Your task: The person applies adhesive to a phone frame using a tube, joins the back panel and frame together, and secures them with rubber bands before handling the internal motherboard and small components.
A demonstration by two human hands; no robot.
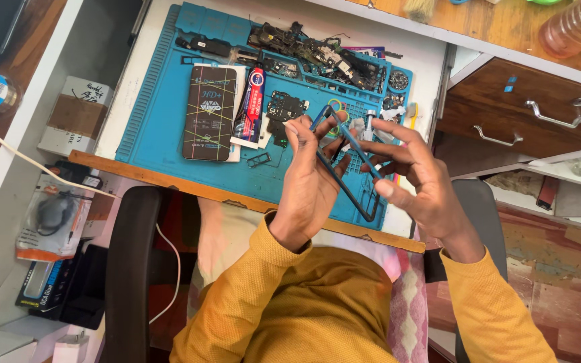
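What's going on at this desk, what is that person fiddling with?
A person in yellow sleeves holds a thin dark phone frame in both hands above a blue work mat. The left hand grips its near long side, and the right hand pinches the far side with its fingers. On the mat lie a flat dark phone-screen package, a tube of glue and a heap of small phone parts. Drawers stand to the right.
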